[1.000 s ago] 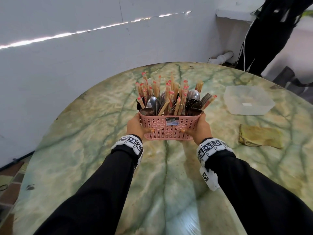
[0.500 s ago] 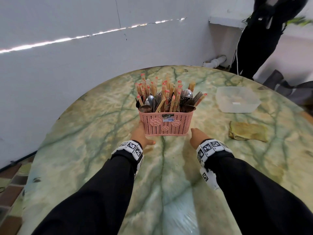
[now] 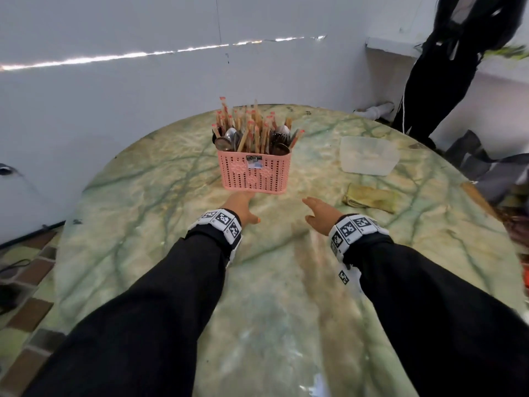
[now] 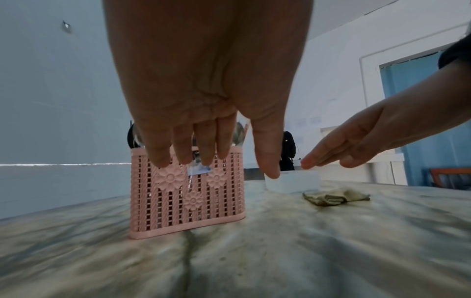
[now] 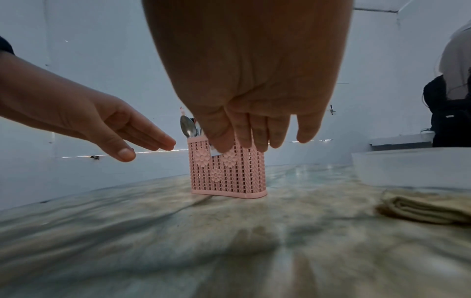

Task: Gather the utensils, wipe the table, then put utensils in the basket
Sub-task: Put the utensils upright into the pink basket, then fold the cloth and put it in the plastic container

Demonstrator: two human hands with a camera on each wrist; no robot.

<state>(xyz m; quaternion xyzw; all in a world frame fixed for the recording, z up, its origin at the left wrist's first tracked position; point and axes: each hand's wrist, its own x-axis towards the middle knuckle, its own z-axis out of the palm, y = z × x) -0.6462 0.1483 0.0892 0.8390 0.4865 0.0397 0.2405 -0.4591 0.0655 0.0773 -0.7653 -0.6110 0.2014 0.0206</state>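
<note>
Bench: round green marble top, carrying everything.
Tub: clear plastic, far right.
Basket: pink, upright mid-bench, nobody holding it.
Utensils: chopsticks and spoons, standing in the basket.
Cloth: folded, just before the tub.
Left hand: grip loose, fingers straight, empty, just short of the basket.
Right hand: same, empty, clear of the basket.

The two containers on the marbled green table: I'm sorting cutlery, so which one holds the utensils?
The pink perforated plastic basket, standing upright and packed with chopsticks and spoons. The translucent plastic tub to its right shows no utensils.
</note>
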